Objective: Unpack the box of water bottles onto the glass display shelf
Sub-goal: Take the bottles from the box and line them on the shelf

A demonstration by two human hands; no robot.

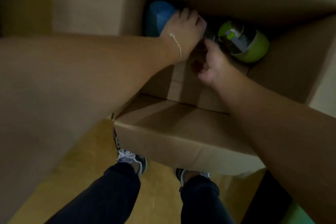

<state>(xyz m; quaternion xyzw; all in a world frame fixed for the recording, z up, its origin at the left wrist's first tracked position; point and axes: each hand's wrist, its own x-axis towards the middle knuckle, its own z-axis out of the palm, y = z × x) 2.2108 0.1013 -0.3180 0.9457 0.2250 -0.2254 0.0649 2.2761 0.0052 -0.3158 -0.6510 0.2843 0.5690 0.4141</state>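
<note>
At my feet, past the shoes [131, 158], the cardboard box [172, 132] stands open on the floor, its near flap folded toward me. Inside it, my right hand [212, 63] and left hand [183, 29] are close together, and both appear clamped on a dark bottle [197, 58], though blur hides the fingers. Beyond lie a blue bottle [158, 18] and a green bottle [245, 43] with a grey flip lid. I judge at least three bottles remain to unpack; the glass shelf is not in view.
</note>
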